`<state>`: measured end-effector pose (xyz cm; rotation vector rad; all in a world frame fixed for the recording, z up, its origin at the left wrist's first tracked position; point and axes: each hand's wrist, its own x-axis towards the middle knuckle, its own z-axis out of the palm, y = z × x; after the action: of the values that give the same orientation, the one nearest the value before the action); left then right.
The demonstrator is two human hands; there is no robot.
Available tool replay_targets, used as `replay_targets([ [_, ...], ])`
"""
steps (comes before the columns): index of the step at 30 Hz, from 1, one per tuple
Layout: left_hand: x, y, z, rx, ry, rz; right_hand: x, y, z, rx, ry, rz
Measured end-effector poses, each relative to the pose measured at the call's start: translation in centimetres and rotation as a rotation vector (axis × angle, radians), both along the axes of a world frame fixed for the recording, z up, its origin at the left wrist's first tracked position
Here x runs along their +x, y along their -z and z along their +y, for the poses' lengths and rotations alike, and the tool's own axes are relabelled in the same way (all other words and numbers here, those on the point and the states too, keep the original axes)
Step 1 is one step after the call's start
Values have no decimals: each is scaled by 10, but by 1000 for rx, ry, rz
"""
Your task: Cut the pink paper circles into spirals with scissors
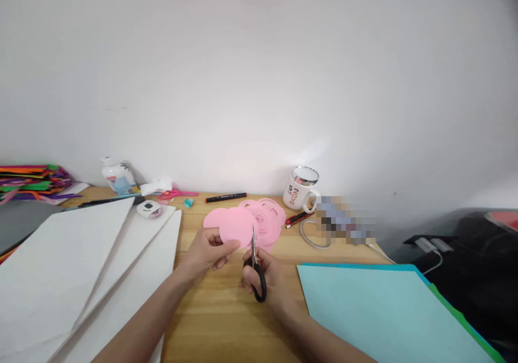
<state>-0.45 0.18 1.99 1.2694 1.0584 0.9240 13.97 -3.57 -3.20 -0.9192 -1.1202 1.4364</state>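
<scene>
My left hand [210, 251] pinches a round piece of pink paper [237, 227] by its lower edge, thumb on top. In my right hand [265, 274] is a pair of scissors [261, 286] with black handles, fingers wrapped round them. The blades point away from me and stand at the right edge of the pink circle; whether they touch it I cannot tell. Behind lie more pink paper circles and cut scraps [270, 217], partly covered by the held piece. Another pink round [212, 218] shows at its left.
White sheets [60, 266] cover the left side, turquoise paper [376, 298] the right. Along the wall stand a white bottle [119, 177] and a mug [297, 190]. A black marker [225, 197], pink scissors [176, 193], pens [299, 218] and a cable [311, 240] lie about.
</scene>
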Motion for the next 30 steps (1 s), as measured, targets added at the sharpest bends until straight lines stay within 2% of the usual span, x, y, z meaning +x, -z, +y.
replay_targets([
  [7,2,-1,1,-54,35,-74,-1,-2,-3,-11,-9,-16],
  [10,3,0,1,-81,-3,-57,-2,-2,-4,-34,-32,-16],
  [14,3,0,0,-60,-40,-14,-3,-2,-4,-12,-27,-21],
  [21,2,2,-1,-10,10,24,1,-2,0,70,-27,-12],
  [30,2,2,0,-1,8,25,1,-7,-2,41,-20,-23],
])
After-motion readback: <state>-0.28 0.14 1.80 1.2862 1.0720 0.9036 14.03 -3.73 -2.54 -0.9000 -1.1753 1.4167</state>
